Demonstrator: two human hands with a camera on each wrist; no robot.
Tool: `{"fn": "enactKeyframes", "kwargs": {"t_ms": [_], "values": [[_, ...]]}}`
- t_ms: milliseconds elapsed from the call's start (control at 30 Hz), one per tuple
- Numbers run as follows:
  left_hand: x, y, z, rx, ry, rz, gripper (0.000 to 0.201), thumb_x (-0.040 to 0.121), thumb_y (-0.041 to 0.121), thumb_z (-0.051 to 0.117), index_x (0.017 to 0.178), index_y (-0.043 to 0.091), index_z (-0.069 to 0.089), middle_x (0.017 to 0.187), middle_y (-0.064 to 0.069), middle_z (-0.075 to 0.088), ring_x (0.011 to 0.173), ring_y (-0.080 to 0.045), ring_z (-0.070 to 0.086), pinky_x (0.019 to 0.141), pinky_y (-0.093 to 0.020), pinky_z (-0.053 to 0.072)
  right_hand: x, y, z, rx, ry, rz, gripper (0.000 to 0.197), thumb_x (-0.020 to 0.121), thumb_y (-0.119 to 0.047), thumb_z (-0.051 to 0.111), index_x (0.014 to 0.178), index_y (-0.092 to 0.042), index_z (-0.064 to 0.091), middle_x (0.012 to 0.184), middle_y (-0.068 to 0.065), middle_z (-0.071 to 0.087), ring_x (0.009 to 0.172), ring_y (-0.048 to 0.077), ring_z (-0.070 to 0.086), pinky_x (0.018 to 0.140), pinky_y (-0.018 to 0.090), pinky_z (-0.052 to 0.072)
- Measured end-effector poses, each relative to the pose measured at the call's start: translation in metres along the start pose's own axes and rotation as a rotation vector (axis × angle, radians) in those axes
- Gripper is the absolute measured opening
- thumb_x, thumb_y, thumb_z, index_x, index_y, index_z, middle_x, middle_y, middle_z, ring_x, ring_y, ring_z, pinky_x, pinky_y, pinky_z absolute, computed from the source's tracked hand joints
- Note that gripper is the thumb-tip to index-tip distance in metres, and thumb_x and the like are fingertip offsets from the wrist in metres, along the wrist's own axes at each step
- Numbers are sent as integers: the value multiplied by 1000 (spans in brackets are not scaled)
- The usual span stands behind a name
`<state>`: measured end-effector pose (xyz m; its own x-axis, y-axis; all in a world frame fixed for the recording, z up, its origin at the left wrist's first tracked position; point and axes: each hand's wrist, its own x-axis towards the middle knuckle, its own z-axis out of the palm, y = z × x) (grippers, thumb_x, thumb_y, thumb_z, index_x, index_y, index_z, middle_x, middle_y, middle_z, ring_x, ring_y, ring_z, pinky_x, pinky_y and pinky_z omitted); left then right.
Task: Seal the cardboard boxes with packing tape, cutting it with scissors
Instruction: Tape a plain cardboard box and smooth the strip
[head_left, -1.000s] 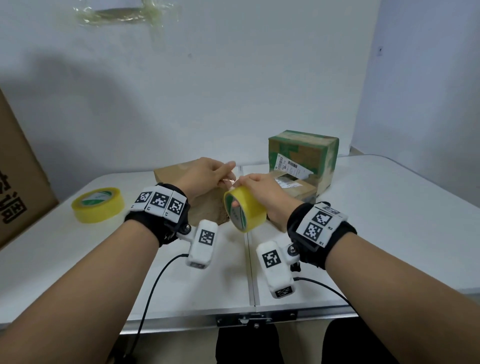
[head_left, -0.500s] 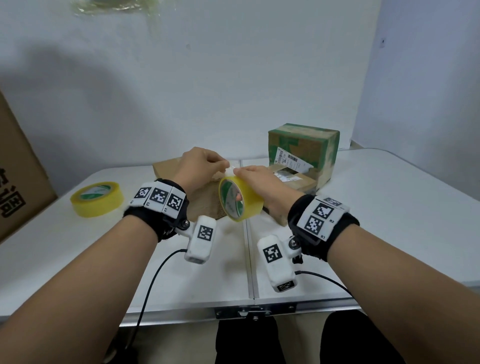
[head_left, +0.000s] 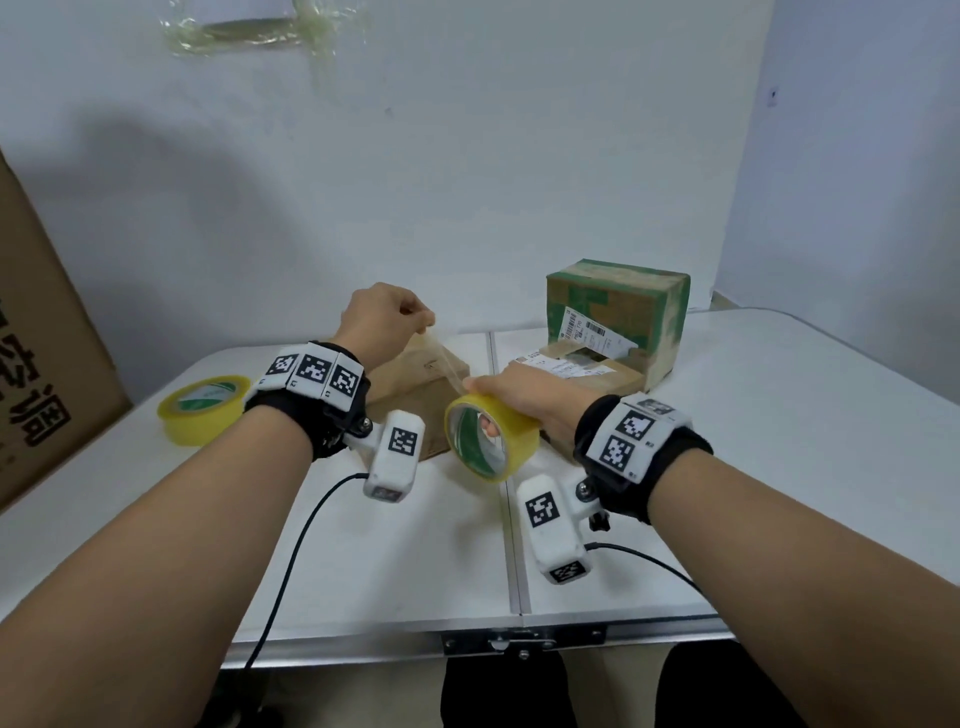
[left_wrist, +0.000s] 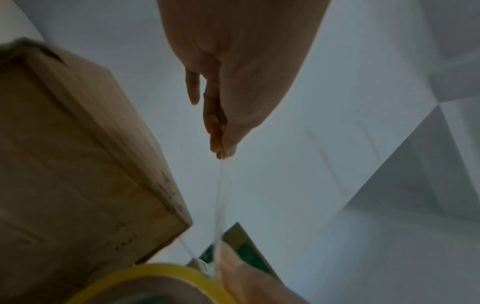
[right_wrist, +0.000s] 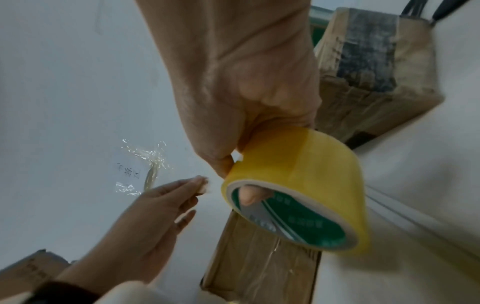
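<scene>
My right hand (head_left: 519, 395) grips a yellow tape roll (head_left: 491, 441) above the table, thumb on its rim and a finger through the core (right_wrist: 291, 207). My left hand (head_left: 384, 322) pinches the free end of the tape between thumb and fingertips (left_wrist: 221, 152). A clear strip (head_left: 444, 364) stretches from that pinch down to the roll, over a plain brown cardboard box (head_left: 415, 384) lying on the table. In the left wrist view the strip (left_wrist: 219, 205) runs taut beside the box (left_wrist: 78, 164). No scissors are in view.
A second yellow tape roll (head_left: 202, 408) lies at the left. A flat labelled parcel (head_left: 587, 371) and a green-taped box (head_left: 618, 306) stand behind my right hand. A large carton (head_left: 41, 364) leans at the far left. Crumpled tape (head_left: 260, 31) sticks to the wall.
My left hand has pulled up and away to the left, drawing a length of tape off the roll. My right hand with the roll has dropped slightly and tilted.
</scene>
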<state>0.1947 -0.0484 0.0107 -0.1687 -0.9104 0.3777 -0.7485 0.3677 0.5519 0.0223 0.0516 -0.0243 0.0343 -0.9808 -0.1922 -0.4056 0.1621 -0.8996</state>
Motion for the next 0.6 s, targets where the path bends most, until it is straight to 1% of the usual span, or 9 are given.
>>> {"fn": "enactKeyframes", "kwargs": {"t_ms": [67, 100, 133, 167, 200, 233, 333, 467, 600], "values": [[2, -4, 5, 13, -23, -13, 18, 92, 27, 62, 90, 14, 74, 87, 3, 69, 72, -7, 54, 58, -17, 37, 4, 5, 4, 14, 41, 11, 37, 100, -36, 50, 72, -12, 53, 63, 1, 57, 50, 8, 51, 34, 9, 36], [3, -7, 7, 23, -28, -25, 18, 92, 26, 62, 90, 13, 74, 87, 2, 69, 74, -9, 54, 56, -14, 36, 7, 5, 6, 53, 44, 19, 36, 100, -36, 48, 75, -11, 52, 64, 1, 58, 52, 8, 53, 37, 10, 39], [4, -10, 8, 34, -28, -37, 18, 92, 26, 62, 90, 12, 74, 87, 1, 68, 76, -10, 54, 56, -13, 35, 9, 3, 9, 109, 34, 29, 34, 101, -36, 48, 81, -9, 53, 68, 3, 62, 56, 11, 57, 45, 11, 46], [7, -13, 9, 42, -23, -49, 18, 92, 25, 62, 90, 11, 74, 87, 0, 68, 78, -12, 54, 56, -15, 36, 12, 2, 12, 165, 11, 39, 34, 100, -36, 47, 91, -5, 56, 74, 7, 67, 62, 16, 62, 58, 16, 54], [10, -15, 9, 44, -16, -58, 18, 92, 25, 62, 90, 11, 74, 87, -1, 68, 80, -13, 55, 59, -18, 38, 15, 1, 15, 206, -2, 53, 37, 100, -36, 47, 101, -1, 58, 80, 11, 70, 67, 21, 65, 71, 24, 58], [13, -16, 10, 43, -14, -66, 18, 92, 24, 62, 91, 10, 74, 88, -1, 68, 82, -14, 56, 64, -21, 39, 18, 1, 17, 235, -11, 62, 39, 101, -34, 45, 106, 2, 59, 81, 14, 71, 66, 22, 67, 73, 29, 59], [22, -19, 15, 78, -53, -77, 16, 91, 23, 63, 91, 10, 73, 93, -4, 69, 87, -18, 57, 75, -26, 42, 20, 1, 20, 282, -29, 72, 40, 104, -27, 39, 111, 8, 58, 69, 12, 67, 50, 17, 63, 51, 21, 54], [29, -26, 25, 133, -67, -73, 10, 89, 22, 63, 88, 15, 71, 99, -5, 70, 96, -23, 62, 85, -33, 49, 21, 1, 22, 281, -31, 69, 41, 104, -28, 39, 122, 7, 51, 70, 13, 67, 46, 17, 63, 45, 19, 51], [27, -31, 33, 234, -55, -55, 10, 90, 23, 61, 87, 17, 68, 103, -8, 69, 99, -28, 60, 85, -35, 48, 21, 1, 24, 231, -26, 71, 38, 104, -26, 38, 123, 5, 48, 67, 12, 65, 42, 15, 62, 40, 15, 46]]}}
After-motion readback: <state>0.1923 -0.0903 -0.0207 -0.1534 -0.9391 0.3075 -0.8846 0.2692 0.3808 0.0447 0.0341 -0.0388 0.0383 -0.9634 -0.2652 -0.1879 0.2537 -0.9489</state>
